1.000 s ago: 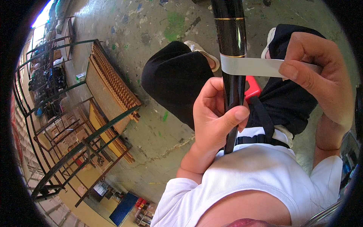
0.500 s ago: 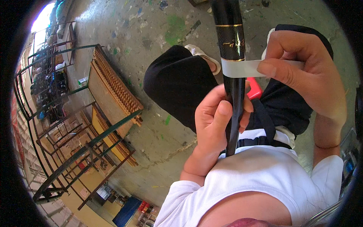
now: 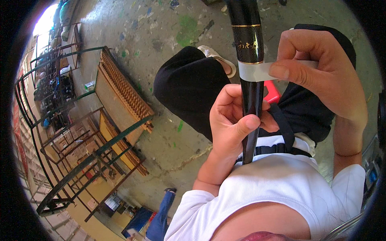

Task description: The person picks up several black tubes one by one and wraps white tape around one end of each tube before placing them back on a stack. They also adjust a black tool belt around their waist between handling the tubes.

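A glossy black tapered rod point(image 3: 252, 94) with thin gold rings and gold lettering runs from the top of the view down toward my waist. My left hand point(image 3: 233, 124) is closed around its narrower lower part, the thumb laid across the front. A strip of white tape point(image 3: 253, 71) lies across the rod just under the lower gold ring. My right hand point(image 3: 317, 74) pinches the tape between thumb and fingers to the right of the rod, holding it out straight. The tape's far end shows past my fingers.
To the left stands a dark metal frame rack point(image 3: 92, 154) holding wooden panels with rows of beads point(image 3: 124, 86). Below it, a person's blue trouser leg point(image 3: 161, 217) shows. A red plastic thing point(image 3: 272, 92) is between my legs. The concrete floor point(image 3: 173, 140) is paint-spotted.
The rod has turned about its length, bringing the gold lettering more to the front. My left thumb has moved across the rod to the right. A person's leg has appeared at lower left.
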A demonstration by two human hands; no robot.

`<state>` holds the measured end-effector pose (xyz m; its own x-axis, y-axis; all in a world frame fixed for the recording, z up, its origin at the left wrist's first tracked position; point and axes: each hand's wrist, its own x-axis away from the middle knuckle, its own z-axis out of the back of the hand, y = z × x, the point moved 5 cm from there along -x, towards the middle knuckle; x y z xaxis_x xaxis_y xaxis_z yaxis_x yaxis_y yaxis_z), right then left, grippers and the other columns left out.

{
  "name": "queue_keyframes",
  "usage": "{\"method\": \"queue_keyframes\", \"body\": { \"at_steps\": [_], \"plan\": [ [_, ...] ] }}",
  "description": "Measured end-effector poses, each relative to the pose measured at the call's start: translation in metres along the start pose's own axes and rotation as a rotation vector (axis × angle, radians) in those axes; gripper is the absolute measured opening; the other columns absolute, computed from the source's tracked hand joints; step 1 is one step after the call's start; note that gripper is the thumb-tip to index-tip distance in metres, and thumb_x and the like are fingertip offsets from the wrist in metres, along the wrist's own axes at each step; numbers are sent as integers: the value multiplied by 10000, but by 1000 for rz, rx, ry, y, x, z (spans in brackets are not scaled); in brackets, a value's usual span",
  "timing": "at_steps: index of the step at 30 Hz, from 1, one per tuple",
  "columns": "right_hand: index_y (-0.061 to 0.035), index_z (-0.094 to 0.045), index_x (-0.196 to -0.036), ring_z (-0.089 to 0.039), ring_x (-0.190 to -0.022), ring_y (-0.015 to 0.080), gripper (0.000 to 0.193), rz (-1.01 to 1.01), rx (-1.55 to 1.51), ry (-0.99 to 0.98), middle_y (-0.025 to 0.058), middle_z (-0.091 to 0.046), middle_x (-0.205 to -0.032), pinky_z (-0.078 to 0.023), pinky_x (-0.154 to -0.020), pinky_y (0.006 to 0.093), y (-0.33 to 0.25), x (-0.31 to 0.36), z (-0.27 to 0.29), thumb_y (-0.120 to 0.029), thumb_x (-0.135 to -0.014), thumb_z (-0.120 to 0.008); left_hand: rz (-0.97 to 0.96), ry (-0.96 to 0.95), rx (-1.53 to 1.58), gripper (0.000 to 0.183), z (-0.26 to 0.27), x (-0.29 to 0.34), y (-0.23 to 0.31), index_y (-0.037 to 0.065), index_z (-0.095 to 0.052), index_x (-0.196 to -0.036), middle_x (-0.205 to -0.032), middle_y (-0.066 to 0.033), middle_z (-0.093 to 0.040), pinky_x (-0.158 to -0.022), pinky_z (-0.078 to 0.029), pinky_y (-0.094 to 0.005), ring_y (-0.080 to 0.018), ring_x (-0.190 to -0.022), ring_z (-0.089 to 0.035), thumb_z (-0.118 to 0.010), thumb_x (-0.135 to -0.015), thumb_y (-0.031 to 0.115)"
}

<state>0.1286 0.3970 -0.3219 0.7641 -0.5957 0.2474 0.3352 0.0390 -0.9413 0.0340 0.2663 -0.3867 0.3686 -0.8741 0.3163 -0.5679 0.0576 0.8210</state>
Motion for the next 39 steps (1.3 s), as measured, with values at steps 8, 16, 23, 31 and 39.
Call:
{"method": "queue_keyframes", "body": {
  "at_steps": [8, 16, 23, 31, 39],
  "plan": [
    [-8, -662, -911, -446, -600, 5, 214, -76, -239, -41, -34, -554, -697, -327, -533, 169, 36, -2, -9, -216, -861, -673, -23, -158, -139, 620, 1, 4, -7, -31, -509, -1034, -841, -123, -627, -451, -472, -226, -135, -510, -581, -744, -767, 478],
    [19, -665, -1111, -394, -500, -11, 338, 170, -347, 63, -29, -587, -649, -263, -430, 163, 42, 1, -12, -205, -859, -669, 143, -261, 23, 651, -3, 7, -1, -18, -416, -1215, -888, -164, -609, -470, -498, -246, -180, -545, -590, -700, -825, 419],
    [12, -673, -1097, -423, -557, -3, 326, 149, -367, 55, -39, -579, -686, -299, -486, 167, 38, 4, -11, -212, -860, -681, -179, -136, -140, 658, 3, 14, -5, -36, -461, -1174, -970, -132, -592, -595, -527, -282, -185, -711, -619, -717, -804, 444],
    [17, -685, -1063, -405, -510, -12, 314, 217, -377, 71, -29, -595, -713, -263, -448, 157, 37, 1, -9, -211, -847, -694, 31, -156, -205, 631, -11, 15, 8, -26, -475, -1173, -923, -154, -635, -743, -515, -289, -205, -812, -640, -700, -817, 443],
    [39, -670, -1077, -425, -550, 12, 314, 184, -445, 7, -22, -561, -692, -301, -480, 178, 40, -3, -12, -175, -848, -690, 82, -239, 6, 568, -1, 19, -1, -39, -471, -1203, -1003, -178, -629, -765, -515, -294, -229, -869, -648, -599, -898, 423]
  ]
}}
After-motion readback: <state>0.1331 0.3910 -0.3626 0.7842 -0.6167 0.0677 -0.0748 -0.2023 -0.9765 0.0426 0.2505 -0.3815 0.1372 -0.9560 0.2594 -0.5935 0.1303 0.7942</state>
